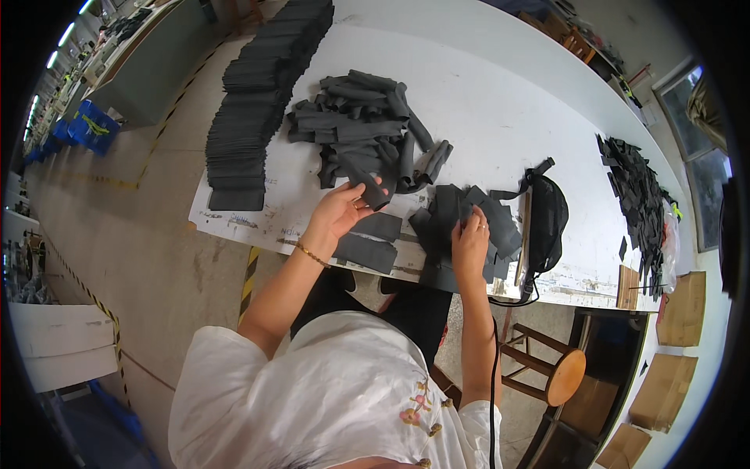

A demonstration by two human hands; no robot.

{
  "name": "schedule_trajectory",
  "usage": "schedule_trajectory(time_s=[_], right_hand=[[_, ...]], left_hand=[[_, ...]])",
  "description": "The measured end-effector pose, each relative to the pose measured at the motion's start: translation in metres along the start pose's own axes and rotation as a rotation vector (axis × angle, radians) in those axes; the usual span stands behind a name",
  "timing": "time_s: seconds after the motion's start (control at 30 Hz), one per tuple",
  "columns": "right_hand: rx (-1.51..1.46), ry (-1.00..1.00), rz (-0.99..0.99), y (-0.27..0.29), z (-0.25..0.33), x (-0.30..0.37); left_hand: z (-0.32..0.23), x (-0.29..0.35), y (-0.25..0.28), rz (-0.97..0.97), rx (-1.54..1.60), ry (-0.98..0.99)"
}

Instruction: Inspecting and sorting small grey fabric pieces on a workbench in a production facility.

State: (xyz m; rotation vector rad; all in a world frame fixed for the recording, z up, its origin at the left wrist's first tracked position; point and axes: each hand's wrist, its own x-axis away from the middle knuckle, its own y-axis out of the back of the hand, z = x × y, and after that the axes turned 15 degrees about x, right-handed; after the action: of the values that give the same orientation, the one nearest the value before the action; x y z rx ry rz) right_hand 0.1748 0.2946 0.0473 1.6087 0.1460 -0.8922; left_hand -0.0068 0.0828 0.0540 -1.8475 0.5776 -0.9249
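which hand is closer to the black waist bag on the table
Right. The right hand rests on the small pile of dark fabric pieces just beside the black waist bag. The left hand is farther away, holding a rolled piece.

The 1 view came from a head-worn fisheye camera, looking steeply down over the person's chest onto the near edge of the white table (500,109), close to it; straight edges bowed toward the dark rim
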Motion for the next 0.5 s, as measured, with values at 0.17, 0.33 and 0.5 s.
schedule_trajectory(time_s=[0.17, 0.33, 0.5], right_hand=[[-0.465, -0.088, 0.283, 0.038, 0.039, -0.010], [-0.515, -0.011, 0.262, 0.069, 0.065, -0.006], [-0.534, -0.099, 0.205, 0.075, 0.081, -0.005]], left_hand=[[0.006, 0.001, 0.001, 0.024, 0.007, -0.007], [0.009, 0.000, 0.001, 0.042, 0.002, -0.018], [0.012, 0.003, -0.007, 0.034, -0.049, -0.018]])
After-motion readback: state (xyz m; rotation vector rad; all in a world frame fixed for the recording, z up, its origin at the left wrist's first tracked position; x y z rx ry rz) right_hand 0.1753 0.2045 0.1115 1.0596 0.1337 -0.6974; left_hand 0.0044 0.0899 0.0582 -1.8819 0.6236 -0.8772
